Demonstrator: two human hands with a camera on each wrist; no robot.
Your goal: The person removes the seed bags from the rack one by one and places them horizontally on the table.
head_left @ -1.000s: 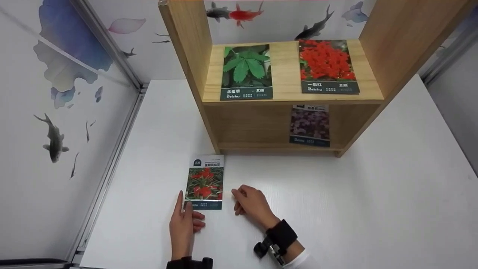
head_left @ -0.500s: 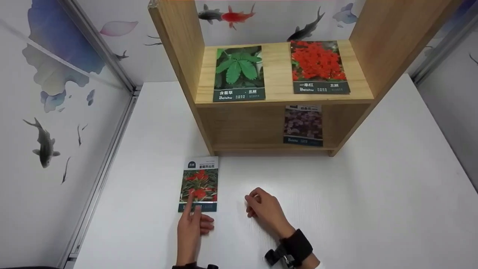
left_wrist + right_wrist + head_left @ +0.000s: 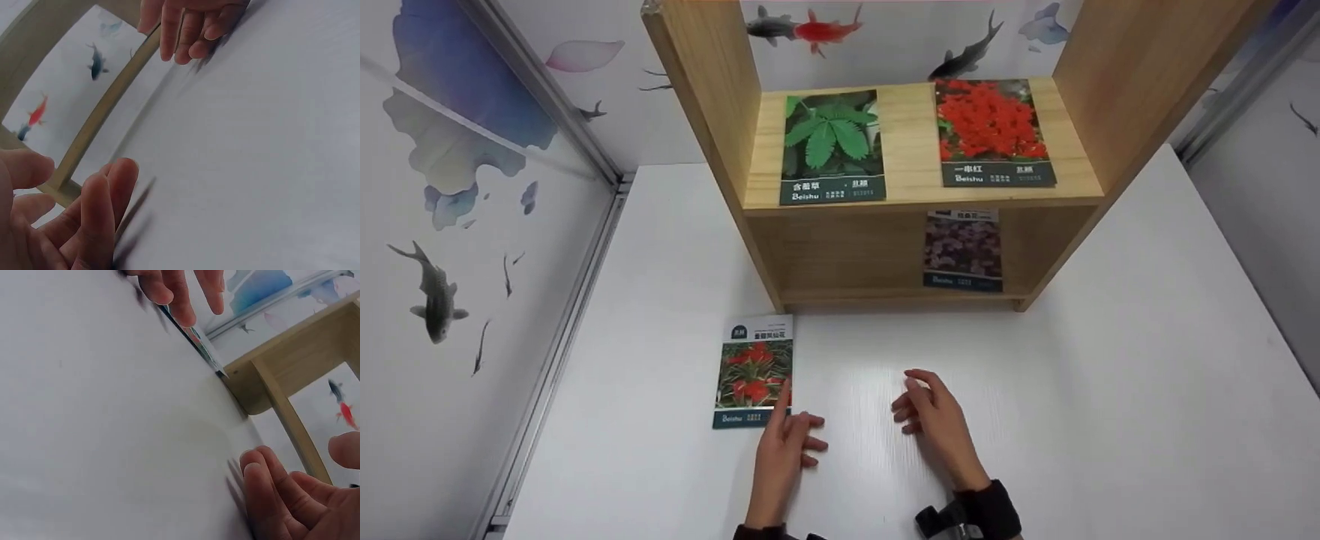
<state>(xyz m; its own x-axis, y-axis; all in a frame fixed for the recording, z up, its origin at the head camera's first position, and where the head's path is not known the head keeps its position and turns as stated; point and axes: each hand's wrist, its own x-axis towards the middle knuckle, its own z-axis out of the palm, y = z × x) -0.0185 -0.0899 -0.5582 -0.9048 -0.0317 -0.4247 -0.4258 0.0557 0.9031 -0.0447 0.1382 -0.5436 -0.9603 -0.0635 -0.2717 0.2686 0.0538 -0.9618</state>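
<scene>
A seed packet with red flowers lies on the white table, by the left front foot of a wooden shelf. The left hand is at the packet's lower right corner. Its index finger overlaps the packet in the head view; whether it touches cannot be told. The right hand is over the table to the right, fingers loosely bent, holding nothing. In the left wrist view the left hand has nothing between its fingers. The right wrist view shows the right hand holding nothing, and the packet edge-on.
On the upper board lie a green-leaf packet and a red-blossom packet. A purple-flower packet is in the lower compartment, on the right. White walls with painted fish stand left, behind and right.
Both hands have moved right: the left from the packet's lower left corner to its lower right, the right farther from the packet, its fingers loosening. The head view has shifted slightly.
</scene>
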